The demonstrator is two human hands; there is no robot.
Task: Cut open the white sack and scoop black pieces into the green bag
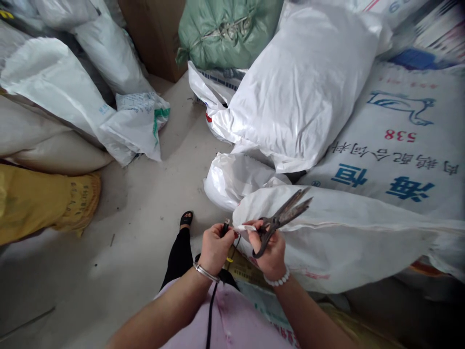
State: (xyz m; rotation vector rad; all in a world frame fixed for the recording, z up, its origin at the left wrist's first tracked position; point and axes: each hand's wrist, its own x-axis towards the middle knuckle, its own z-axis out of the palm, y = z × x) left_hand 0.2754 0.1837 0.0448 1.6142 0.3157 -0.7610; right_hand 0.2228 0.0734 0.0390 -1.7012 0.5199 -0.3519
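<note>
Floor is bare grey, sacks piled left and right. Biggest on the right: white feed sack with blue lettering and a red 538, upside down from here. A bulging white sack lies partly over it. Long white sack sits just beyond the right hand. Green sack up top beside a brown cardboard box; yellow sack on the left.

Both hands are near each other in front of the pink top. Right hand: fingers hooked through the handles of worn metal scissors, blades slightly apart, pointing up and right; thumb and forefinger also pinch a white strip. Left hand: closed, pinching a black plug, metal tip up, USB-looking. Strip reaches the left fingertips; can't tell if they grip it. Black cable runs down over the top; join to plug hidden.
</note>
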